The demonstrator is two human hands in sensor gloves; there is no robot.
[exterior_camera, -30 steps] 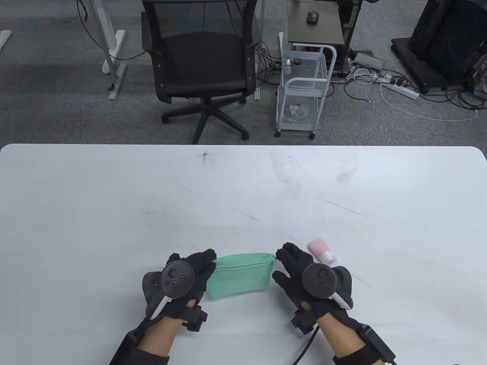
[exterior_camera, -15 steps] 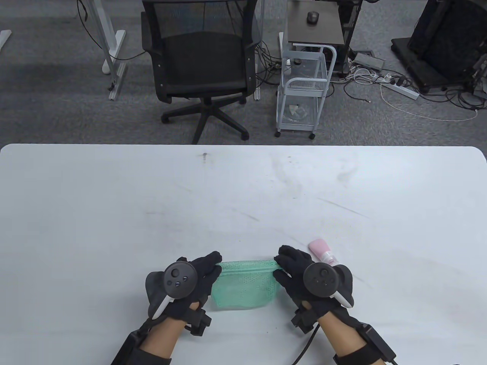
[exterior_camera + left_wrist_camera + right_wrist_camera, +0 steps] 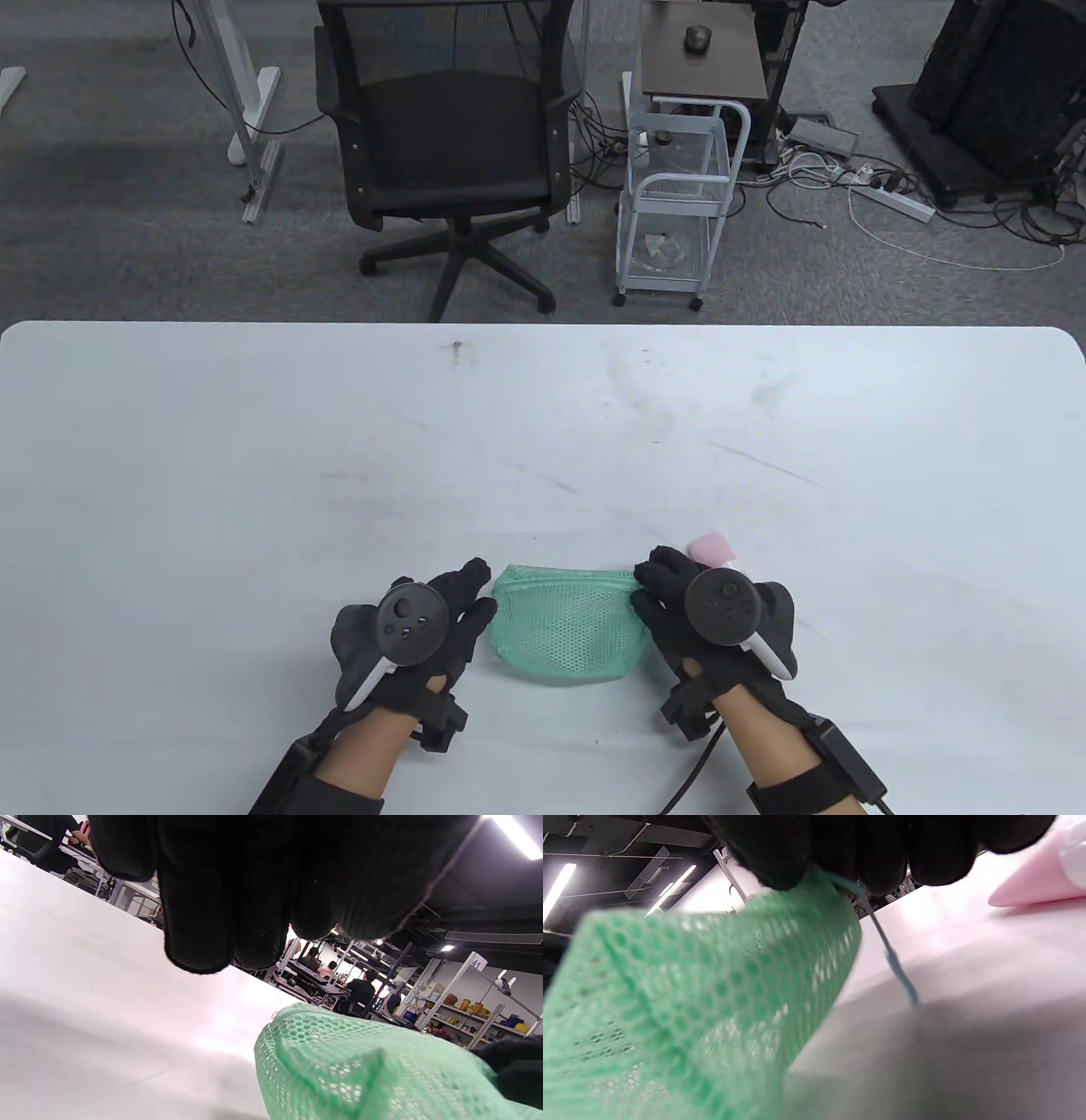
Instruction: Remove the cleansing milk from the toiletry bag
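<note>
The green mesh toiletry bag lies on the white table between my hands. My right hand pinches the bag's top right corner; in the right wrist view the fingertips close on the mesh and the zipper pull dangles below. My left hand sits at the bag's left edge with its fingers extended above the table, apart from the mesh. The pink cleansing milk tube lies on the table just behind my right hand, outside the bag, and also shows in the right wrist view.
Bare white tabletop stretches far and to both sides. Past the far edge stand a black office chair and a small white cart on the floor.
The bag has shifted right and nearer and slumped lower and wider. My right hand moved right with it and now covers more of the pink tube. My left hand followed slightly right.
</note>
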